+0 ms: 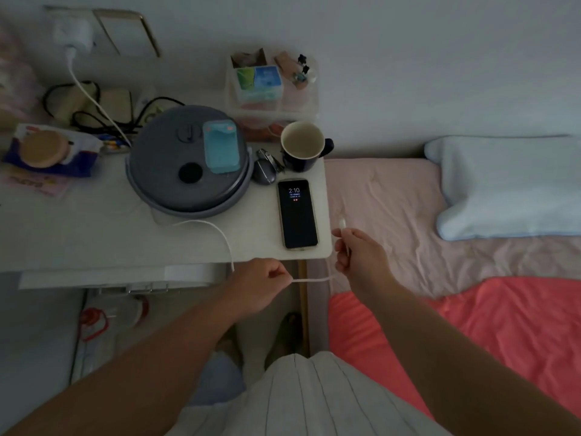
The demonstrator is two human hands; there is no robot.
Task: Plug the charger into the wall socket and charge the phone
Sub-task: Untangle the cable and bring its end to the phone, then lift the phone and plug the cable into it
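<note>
1. The phone [297, 214] lies face up at the right edge of the white table [78, 234], its screen lit with a clock. I judge it sits there so its near end is easy to reach.
2. My right hand [358, 256] pinches the white cable [220, 234] just below its plug tip [342, 222], which points up beside the phone, not yet inserted.
3. My left hand [262, 283] is closed on the cable further back, drawing the stretch between the hands taut; I think this takes up slack.
4. The charger [75, 34] appears already seated in the wall socket [58, 18].
5. A dark mug [303, 146] and a grey round lid [188, 158] stand behind the phone.
</note>
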